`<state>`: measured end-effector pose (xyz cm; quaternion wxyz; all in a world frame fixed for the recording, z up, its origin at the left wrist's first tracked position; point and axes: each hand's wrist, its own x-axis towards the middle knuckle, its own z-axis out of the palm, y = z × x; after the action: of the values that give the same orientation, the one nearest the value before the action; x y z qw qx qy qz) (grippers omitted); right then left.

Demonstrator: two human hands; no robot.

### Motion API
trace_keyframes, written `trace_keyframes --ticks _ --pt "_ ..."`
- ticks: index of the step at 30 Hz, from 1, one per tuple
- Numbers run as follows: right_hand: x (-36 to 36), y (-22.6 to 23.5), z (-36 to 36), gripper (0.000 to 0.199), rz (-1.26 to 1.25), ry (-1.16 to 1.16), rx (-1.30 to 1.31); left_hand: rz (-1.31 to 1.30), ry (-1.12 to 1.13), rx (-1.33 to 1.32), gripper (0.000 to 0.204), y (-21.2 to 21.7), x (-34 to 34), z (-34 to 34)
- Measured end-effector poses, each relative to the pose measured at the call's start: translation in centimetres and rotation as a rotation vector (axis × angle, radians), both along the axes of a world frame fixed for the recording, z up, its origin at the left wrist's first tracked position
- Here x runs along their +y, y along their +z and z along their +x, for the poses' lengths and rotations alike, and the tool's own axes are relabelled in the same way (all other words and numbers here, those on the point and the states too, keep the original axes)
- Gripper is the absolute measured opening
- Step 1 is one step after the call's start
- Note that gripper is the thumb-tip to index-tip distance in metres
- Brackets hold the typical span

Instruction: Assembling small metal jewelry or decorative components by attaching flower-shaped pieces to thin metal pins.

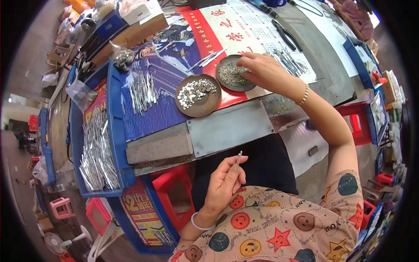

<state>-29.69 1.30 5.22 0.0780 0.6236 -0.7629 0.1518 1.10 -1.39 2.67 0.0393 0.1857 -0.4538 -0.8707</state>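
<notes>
My left hand (224, 181), near my lap, is closed with a slim metal piece (239, 156) pinched between thumb and forefinger, its tip pointing up. Most of that piece is hidden by the fingers. My right hand (268, 73) reaches over the edge of a dark round dish (254, 84) of small metal pins (231, 73). Its fingers are drawn together and dip toward the pins; what they hold, if anything, is hidden. Just left of it sits a brown dish (198, 111) with small shiny round metal pieces (194, 92).
Slim metal parts lie in rows at left (142, 91) and right (290, 61) on the poster-covered bench. A blue crate (118, 131) full of similar metal strips (98, 153) stands at the left. Pliers (286, 35) lie at the back. A metal plate (231, 126) edges the bench before me.
</notes>
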Motion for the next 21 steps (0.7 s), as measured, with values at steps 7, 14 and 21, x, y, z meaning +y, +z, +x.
trace_keyframes --ticks 7,14,21 --pt "-2.0 -2.0 -1.0 0.006 0.149 -0.045 0.069 0.072 0.03 -0.008 0.025 -0.8 0.2 0.0" --pt "-2.8 -2.4 -1.7 0.008 0.012 -0.035 -0.128 0.114 0.055 -0.017 0.025 -0.8 -0.6 0.1" --pt "-1.9 -0.7 -1.5 0.007 -0.114 -0.037 -0.36 0.259 0.049 0.029 0.02 -1.2 -0.9 0.1"
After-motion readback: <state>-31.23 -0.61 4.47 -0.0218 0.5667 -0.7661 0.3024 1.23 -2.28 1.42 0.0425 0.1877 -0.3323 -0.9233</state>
